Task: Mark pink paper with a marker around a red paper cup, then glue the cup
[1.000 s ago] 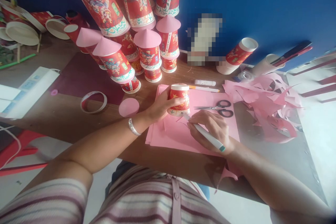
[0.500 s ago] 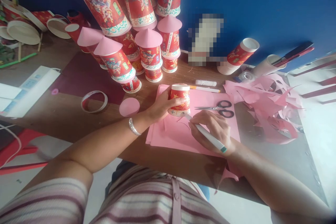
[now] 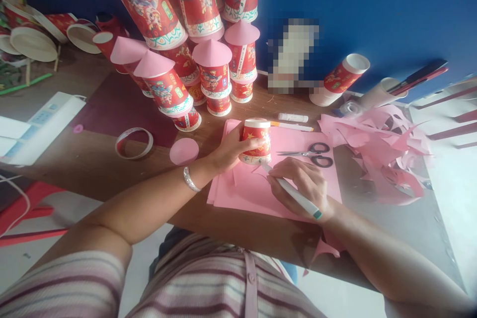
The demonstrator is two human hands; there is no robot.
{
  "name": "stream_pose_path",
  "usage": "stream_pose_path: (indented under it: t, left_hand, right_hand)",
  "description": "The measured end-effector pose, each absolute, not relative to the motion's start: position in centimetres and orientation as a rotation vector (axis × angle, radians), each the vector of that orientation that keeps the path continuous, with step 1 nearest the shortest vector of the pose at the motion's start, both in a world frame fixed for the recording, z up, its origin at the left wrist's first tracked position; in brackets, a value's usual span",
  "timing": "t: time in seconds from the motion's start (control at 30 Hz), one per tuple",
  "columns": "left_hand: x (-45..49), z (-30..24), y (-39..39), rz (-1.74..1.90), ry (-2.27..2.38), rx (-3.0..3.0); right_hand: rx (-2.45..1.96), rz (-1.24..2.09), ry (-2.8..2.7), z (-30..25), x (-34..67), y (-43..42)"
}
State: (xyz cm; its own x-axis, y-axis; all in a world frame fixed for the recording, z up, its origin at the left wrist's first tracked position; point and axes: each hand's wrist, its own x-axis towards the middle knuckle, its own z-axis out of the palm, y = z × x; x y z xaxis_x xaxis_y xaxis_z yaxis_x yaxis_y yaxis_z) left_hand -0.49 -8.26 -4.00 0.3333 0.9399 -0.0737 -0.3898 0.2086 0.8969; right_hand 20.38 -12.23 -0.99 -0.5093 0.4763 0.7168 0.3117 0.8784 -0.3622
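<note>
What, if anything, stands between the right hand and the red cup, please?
Nothing visible stands in the way: only the marker in the right hand spans the gap, its tip by the lower edge of the red cup, which the left hand holds. The scissors lie off to the right.

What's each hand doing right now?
Left hand: closed around the red cup.
Right hand: closed, holding the white marker.

Craft workspace: marker (image 3: 300, 199), scissors (image 3: 309, 153), paper scraps (image 3: 385, 146)

Marker tip (image 3: 264, 164) slightly farther right
</note>
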Motion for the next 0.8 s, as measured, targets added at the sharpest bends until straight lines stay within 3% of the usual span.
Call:
stream_pose_path:
  t: [0.8]
  left_hand:
    - [-0.56, -4.08, -8.26, 1.034, 0.765, 0.918]
  right_hand:
    - [-0.689, 0.321, -2.144, -0.51, 20.41, -12.5]
